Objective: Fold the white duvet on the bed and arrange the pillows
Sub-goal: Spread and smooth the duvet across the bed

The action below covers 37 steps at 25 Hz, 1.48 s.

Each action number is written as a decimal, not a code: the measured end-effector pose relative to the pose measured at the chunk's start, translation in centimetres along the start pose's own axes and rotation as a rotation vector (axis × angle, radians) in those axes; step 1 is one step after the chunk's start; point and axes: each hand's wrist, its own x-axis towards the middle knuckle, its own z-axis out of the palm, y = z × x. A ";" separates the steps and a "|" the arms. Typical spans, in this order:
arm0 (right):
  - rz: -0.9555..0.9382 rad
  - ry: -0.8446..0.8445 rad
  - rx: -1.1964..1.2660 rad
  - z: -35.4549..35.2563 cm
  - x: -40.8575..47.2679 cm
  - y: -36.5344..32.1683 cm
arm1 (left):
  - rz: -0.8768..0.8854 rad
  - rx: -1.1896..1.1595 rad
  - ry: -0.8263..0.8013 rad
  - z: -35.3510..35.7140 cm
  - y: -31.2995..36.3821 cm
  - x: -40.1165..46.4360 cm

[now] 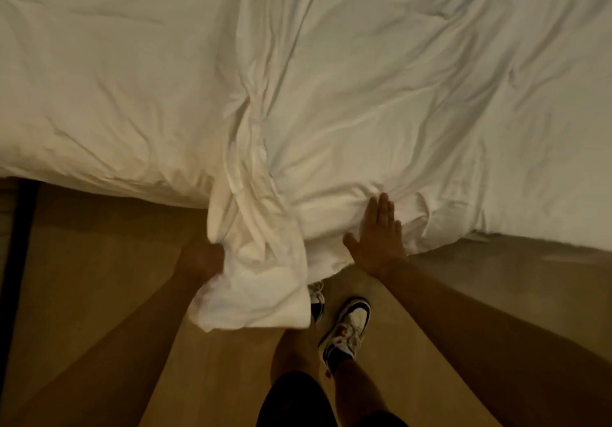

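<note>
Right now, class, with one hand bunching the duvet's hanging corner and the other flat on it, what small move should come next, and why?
Probably lift the bunched corner up and carry it over the bed. The left hand already has a closed grip on the corner, which hangs off the duvet toward the floor, while the right hand lies flat, pinning the edge.

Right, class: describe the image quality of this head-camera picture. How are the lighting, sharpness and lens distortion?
Head view: dim, warm yellowish light tints the white duvet cream; the left hand gripping a bunched fold is shadowed and slightly soft; the right hand, flat on the duvet, is sharper; wide-angle distortion bends the duvet's near edge and stretches the forearms; no glare.
</note>
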 end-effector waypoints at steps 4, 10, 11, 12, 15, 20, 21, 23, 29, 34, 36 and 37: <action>-0.110 0.010 -0.048 -0.3 -1.9 2.2 | -0.083 0.206 0.024 -0.9 -1.9 1.5; -0.056 -0.163 -0.100 1.6 -3.4 4.8 | -0.194 0.473 0.034 2.3 -0.2 -1.7; -0.051 -0.191 -0.110 1.8 -3.8 4.6 | -0.104 0.449 0.059 2.8 1.5 -3.1; -0.045 -0.203 -0.088 1.8 -4.0 4.2 | -0.003 0.439 0.090 3.4 3.0 -4.2; -0.147 -0.161 -0.082 0.0 -4.0 1.5 | 0.237 0.495 0.209 4.4 7.3 -6.0; -0.346 0.040 -0.103 -4.8 -1.7 -7.0 | 0.231 0.305 0.216 2.2 10.6 -6.0; -0.385 0.071 -0.123 -5.2 -1.1 -8.9 | 0.259 0.267 0.243 1.4 10.7 -5.4; -0.469 0.117 -0.176 -5.3 0.2 -12.4 | 0.340 0.189 0.223 -0.1 10.3 -4.0; -0.351 -0.027 0.128 -0.9 1.9 -23.2 | 0.216 -0.486 -0.074 -4.3 7.5 1.0; -0.662 -0.023 -0.036 1.3 4.0 -29.8 | 0.172 -0.617 -0.166 -9.0 3.3 3.4; -0.744 -0.126 -0.114 1.7 5.0 -34.4 | 0.128 -0.591 -0.171 -11.3 1.5 4.2; -0.740 -0.170 -0.119 1.6 5.5 -36.9 | 0.035 -0.601 -0.124 -12.6 0.7 5.0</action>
